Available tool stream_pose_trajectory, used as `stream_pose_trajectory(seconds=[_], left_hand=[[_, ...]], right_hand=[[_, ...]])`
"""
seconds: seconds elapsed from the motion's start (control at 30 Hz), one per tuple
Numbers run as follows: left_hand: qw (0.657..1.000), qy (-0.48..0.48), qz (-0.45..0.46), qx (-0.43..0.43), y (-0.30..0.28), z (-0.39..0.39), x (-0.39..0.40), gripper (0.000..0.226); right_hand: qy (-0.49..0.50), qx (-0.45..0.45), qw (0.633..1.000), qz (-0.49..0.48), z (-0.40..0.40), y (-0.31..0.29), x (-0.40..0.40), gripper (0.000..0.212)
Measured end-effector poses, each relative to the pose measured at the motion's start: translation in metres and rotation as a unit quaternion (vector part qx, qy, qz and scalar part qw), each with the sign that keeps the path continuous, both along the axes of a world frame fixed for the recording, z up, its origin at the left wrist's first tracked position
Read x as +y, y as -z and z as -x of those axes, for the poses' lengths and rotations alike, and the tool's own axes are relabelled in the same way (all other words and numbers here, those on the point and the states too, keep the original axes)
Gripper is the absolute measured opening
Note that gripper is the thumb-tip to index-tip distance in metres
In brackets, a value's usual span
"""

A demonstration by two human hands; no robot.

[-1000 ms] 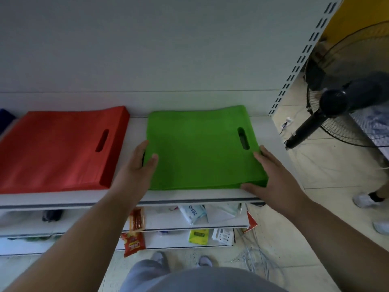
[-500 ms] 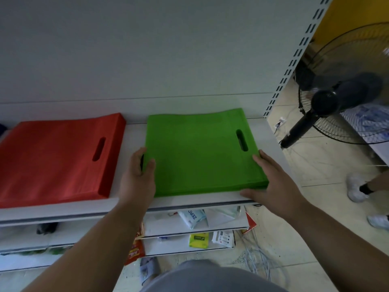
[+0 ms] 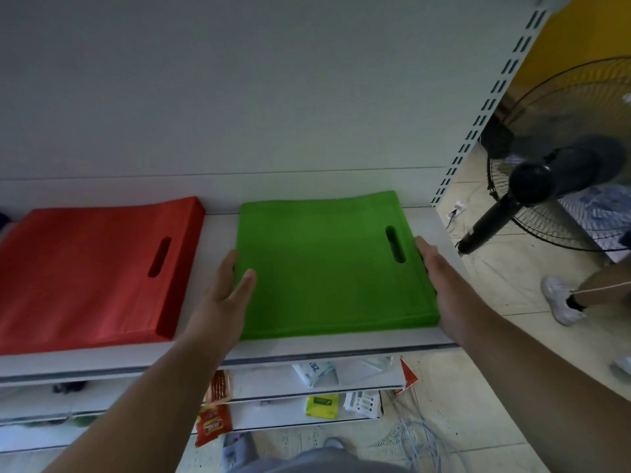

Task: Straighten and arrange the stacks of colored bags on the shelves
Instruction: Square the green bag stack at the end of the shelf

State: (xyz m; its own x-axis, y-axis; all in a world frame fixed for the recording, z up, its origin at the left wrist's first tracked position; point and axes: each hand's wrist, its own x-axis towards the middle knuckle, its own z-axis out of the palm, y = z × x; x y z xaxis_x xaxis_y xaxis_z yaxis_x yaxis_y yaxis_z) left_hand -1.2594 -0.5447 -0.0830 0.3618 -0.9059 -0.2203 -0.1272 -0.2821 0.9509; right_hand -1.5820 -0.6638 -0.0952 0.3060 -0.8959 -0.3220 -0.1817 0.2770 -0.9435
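Green flat stack of fabric bags (image 3: 327, 264) lies mid-frame on the white metal shelf (image 3: 307, 349), between my hands.

My left hand (image 3: 225, 298) presses its left edge, fingers straight, thumb on top; my right hand (image 3: 444, 285) lies flat against the right edge. The red flat stack of fabric bags (image 3: 92, 271) sits left of it, apart.

White shelf unit (image 3: 341, 339), plain back panel (image 3: 239, 80), slotted upright (image 3: 485, 107). Pale tiled floor (image 3: 495, 387), black fan (image 3: 560, 165), yellow wall (image 3: 587, 32) right.

Just the one head-worn wide-angle cam, looking forward and down, close over the white shelf (image 3: 307, 346) across the frame's middle, floor at bottom right.
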Motion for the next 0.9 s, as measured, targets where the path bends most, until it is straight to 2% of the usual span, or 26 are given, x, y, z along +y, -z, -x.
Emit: stream_pose_trajectory(seconds=[0.03,0.1,0.17,0.2,0.27,0.33,0.37,0.47,0.57,0.6,0.7,0.77,0.83,0.9], left_hand=[[1.000,0.006,-0.006,-0.004,0.000,0.001,-0.001,0.063],[1.000,-0.012,0.009,0.016,-0.001,-0.002,-0.006,0.055],[0.994,-0.052,0.012,0.094,-0.004,-0.010,-0.015,0.046],[0.987,-0.066,0.013,0.145,-0.006,-0.013,-0.021,0.041],[0.981,-0.075,0.007,0.180,-0.009,-0.017,-0.030,0.039],[0.985,-0.073,0.012,0.157,-0.012,-0.019,-0.037,0.044],[0.986,-0.077,0.011,0.148,-0.012,-0.020,-0.040,0.050],[0.987,-0.063,0.013,0.149,-0.007,-0.024,-0.042,0.064],[0.990,-0.018,0.019,0.137,-0.008,-0.018,-0.047,0.047],[0.989,-0.030,0.021,0.143,-0.011,-0.018,-0.049,0.045],[0.987,-0.066,0.014,0.145,-0.013,-0.021,-0.056,0.054],[0.988,-0.061,0.017,0.140,-0.013,-0.023,-0.057,0.052],[0.988,-0.065,0.010,0.141,-0.006,-0.025,-0.058,0.056],[0.987,-0.055,0.025,0.151,-0.008,-0.023,-0.059,0.042]], right_hand=[[0.006,-0.014,1.000,-0.021,-0.006,-0.009,0.000,0.066],[0.027,-0.057,0.997,-0.047,-0.011,-0.014,-0.004,0.068],[0.023,-0.059,0.996,-0.057,-0.011,-0.016,-0.009,0.066],[0.019,-0.050,0.997,-0.052,-0.017,-0.021,-0.014,0.058],[0.033,-0.027,0.998,-0.055,-0.029,-0.027,-0.022,0.050],[0.049,0.050,0.997,-0.030,-0.034,-0.024,-0.036,0.049],[0.023,0.072,0.997,-0.007,-0.037,-0.024,-0.036,0.056],[0.040,0.020,0.998,-0.033,-0.038,-0.023,-0.037,0.056],[0.037,-0.017,0.999,-0.024,-0.038,-0.031,-0.045,0.059],[0.031,-0.021,0.999,-0.028,-0.039,-0.033,-0.048,0.061],[0.015,-0.001,0.999,-0.037,-0.039,-0.025,-0.051,0.065],[0.017,0.033,0.999,-0.035,-0.036,-0.017,-0.061,0.066],[0.042,0.014,0.998,-0.042,-0.037,-0.015,-0.068,0.060],[0.042,0.006,0.998,-0.051,-0.042,-0.021,-0.068,0.060]])
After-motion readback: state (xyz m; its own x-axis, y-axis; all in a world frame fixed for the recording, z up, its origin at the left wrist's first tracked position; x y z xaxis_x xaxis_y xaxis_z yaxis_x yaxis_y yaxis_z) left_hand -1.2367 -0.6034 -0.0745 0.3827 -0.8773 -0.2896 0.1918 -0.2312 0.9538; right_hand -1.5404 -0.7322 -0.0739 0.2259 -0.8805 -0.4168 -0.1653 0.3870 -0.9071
